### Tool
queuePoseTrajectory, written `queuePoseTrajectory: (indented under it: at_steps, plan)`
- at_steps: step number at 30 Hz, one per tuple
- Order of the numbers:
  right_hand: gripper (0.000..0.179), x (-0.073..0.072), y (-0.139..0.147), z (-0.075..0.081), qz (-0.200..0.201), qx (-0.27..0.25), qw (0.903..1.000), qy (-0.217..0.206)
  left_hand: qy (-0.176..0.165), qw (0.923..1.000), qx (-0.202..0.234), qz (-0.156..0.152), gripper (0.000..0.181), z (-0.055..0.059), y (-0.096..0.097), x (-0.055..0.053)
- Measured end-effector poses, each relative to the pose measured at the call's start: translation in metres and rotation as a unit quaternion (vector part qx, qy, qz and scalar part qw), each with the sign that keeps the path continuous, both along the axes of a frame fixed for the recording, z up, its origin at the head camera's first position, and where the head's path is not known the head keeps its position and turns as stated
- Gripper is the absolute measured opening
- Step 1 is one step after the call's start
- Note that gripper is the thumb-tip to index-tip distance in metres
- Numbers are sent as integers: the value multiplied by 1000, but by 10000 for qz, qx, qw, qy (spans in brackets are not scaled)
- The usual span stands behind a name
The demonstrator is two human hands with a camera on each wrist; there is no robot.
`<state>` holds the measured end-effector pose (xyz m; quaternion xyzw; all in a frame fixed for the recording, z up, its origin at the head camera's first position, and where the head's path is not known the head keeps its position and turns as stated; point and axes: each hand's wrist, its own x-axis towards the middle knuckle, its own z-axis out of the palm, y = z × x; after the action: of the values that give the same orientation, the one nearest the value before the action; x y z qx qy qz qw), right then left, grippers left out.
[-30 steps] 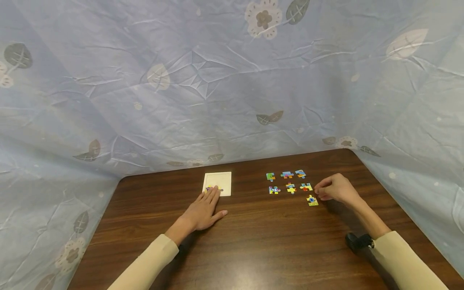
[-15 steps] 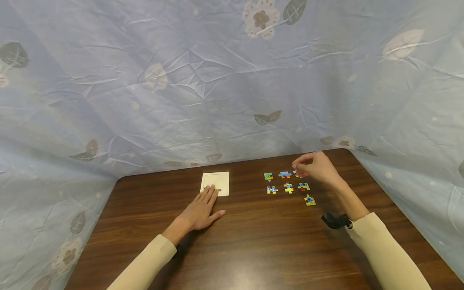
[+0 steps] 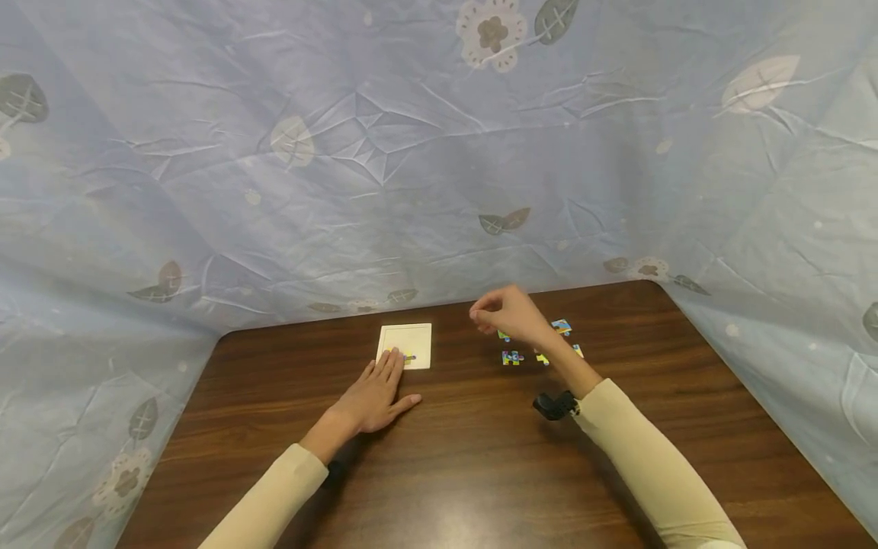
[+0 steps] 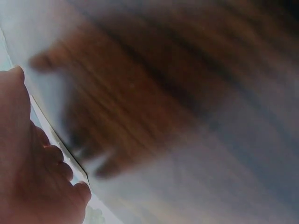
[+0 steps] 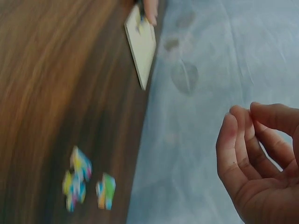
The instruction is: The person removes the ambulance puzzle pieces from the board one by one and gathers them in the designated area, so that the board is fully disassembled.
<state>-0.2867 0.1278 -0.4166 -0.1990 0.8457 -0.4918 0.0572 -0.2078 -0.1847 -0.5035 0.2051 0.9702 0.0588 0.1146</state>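
My left hand (image 3: 373,393) lies flat with straight fingers on the lower part of a pale puzzle tray (image 3: 413,335). Its fingertips rest on a yellow and blue jigsaw piece (image 3: 409,357) inside the tray and partly cover it. In the left wrist view the left hand (image 4: 42,168) fills the lower left. My right hand (image 3: 511,313) is raised to the right of the tray. Loosely bent fingers and a thumb come close together in the right wrist view, where nothing shows in the right hand (image 5: 261,158).
Loose jigsaw pieces lie right of the tray: a purple one (image 3: 511,357), a blue one (image 3: 561,327), and others half hidden by my right arm. The brown wooden table (image 3: 446,450) meets a patterned blue cloth (image 3: 384,229) behind. A black strap device (image 3: 555,406) sits on my right wrist.
My right hand has swept left from beside the rightmost pieces, over the top row, to a place near the tray. My left hand stays on the tray.
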Motion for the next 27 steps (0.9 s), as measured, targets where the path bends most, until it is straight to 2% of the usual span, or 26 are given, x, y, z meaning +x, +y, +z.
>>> queuePoseTrajectory:
  at_steps: [7, 14, 20, 27]
  plan:
    - [14, -9, -57, -20, 511, 308, 9982, 16, 27, 10000, -36, 54, 92, 1, -17, 2]
    - [10, -13, -97, -43, 536, 864, 9945, 231, 152, 9997, 43, -197, 90, 1, -28, 2]
    - [13, -12, -117, -66, 552, 1086, 9925, 105, 241, 9990, -21, -377, 89, -5, -32, 5]
    - [29, -14, -130, -77, 484, 1373, 9892, 161, 362, 9985, -116, -402, 89, -6, -33, 3]
